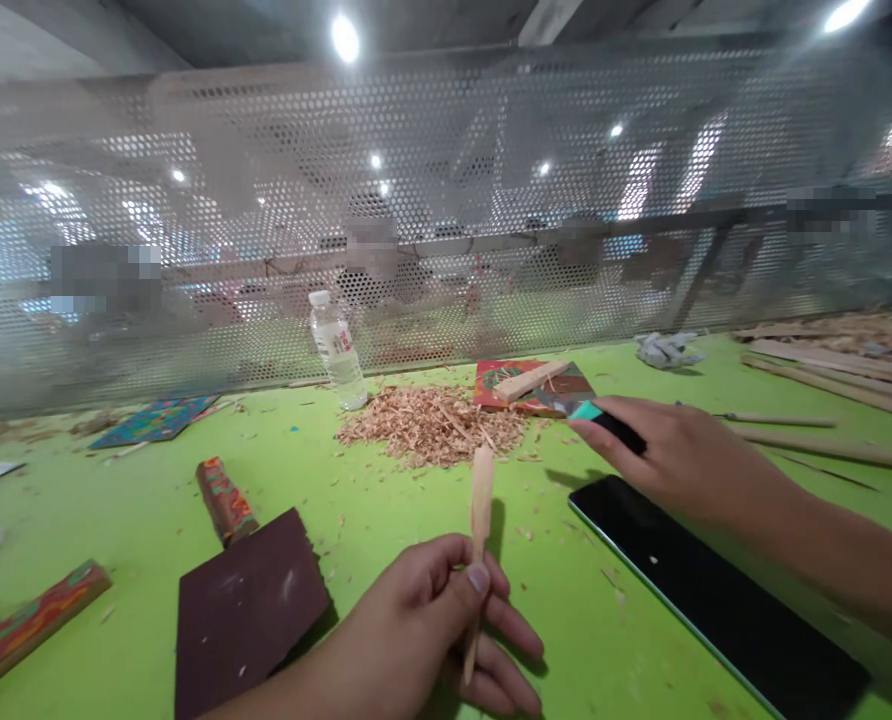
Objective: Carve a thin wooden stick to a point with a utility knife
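- Head view: left hand grasping a carved wooden piece, thumb on its thin shank, wide end pointing away from the person, remaining fingers loosely curled.
- Carved piece: upper part over green table, tip just at near edge of shavings pile; narrow end runs down past the fingers.
- Right hand clenched around cutting tool, black and teal handle; grey blade blurred, pointing left. Tool apart from carved piece, near the red painted board.
- Pale wood block lying tilted across the red board, right of the pile.
- Clear bottle, white cap: upright, just beside pile's left side.
- Black phone-like slab: flat on table, partly under right forearm.
- Dark brown sheet: left of left hand, ragged right edge; painted block at its far edge.
- Second painted block: lower left, cut off by frame.
- Blue patterned sheet: far left, near mesh.
- Crumpled grey-white wad: far side, right of red board.
- Wood strips: far right; thin sticks nearer.
- Perforated mesh panel behind table; shapes through it too blurred to tell.
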`<state>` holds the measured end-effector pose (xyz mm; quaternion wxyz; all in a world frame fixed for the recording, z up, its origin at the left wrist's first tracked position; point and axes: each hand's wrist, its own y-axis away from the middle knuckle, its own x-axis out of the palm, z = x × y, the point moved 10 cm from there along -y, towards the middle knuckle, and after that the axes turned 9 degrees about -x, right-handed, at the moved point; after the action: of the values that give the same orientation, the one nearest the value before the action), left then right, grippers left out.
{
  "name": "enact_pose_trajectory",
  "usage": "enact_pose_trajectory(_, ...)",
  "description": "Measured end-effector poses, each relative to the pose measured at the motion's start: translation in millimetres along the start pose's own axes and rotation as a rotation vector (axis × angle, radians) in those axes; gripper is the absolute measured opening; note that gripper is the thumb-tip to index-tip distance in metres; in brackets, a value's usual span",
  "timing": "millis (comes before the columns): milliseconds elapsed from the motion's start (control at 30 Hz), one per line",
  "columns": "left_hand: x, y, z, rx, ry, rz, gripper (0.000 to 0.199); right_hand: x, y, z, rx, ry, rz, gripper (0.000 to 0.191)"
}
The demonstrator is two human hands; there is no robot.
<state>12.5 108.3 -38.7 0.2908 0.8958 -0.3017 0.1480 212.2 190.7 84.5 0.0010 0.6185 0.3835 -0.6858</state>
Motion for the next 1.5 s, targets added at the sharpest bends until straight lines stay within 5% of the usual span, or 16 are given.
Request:
enact_pose_trajectory(133, 0.2, 1.0, -3.2, -0.008, 0.009, 0.001, 0.05, -5.2, 2.7, 21.2, -0.074, -0.089, -0.03, 0.048)
enact_pose_trajectory(400, 3.8, -0.7, -6.2, -0.027, -0.001, 0.007, 0.055, 30.0, 17.6, 95.3, -0.264, -0.348, 0.322, 0.043)
enact_pose_trajectory(567, 5.0, 0.4, -6.5, -0.012, 0.004, 0.015, 0.053, 30.1, 22.9, 113.0, -0.322, -0.39, 0.357, 0.042)
enact_pose_trajectory(767, 3.3, 2.3, -6.1, -0.002, -0.018, -0.008, 0.058, 31.8, 19.4, 104.4, -0.297, -0.335, 0.325, 0.046)
enact_pose_trajectory(1033, -0.1, 0.1, -9.8, -0.007, 0.006, -0.028, 0.035, 38.7, 11.2, 94.5, -0.323, -0.264, 0.264, 0.047)
enact_pose_trajectory(1267, 5.9, 2.5, -2.3, -0.039, 0.025, 0.048, 0.045, 7.4, -4.8, 19.3, -0.08, -0.097, 0.048, 0.047)
enact_pose_trajectory(1367, 6.3, 2.2, -2.2, -0.047, 0.025, 0.036, 0.047, -2.0, -3.7, 22.8, -0.107, -0.097, -0.003, 0.047)
enact_pose_trajectory(1500, 5.8, 1.1, -4.4, -0.054, 0.028, 0.027, 0.054, 13.3, 0.3, 49.1, -0.188, -0.201, 0.111, 0.046)
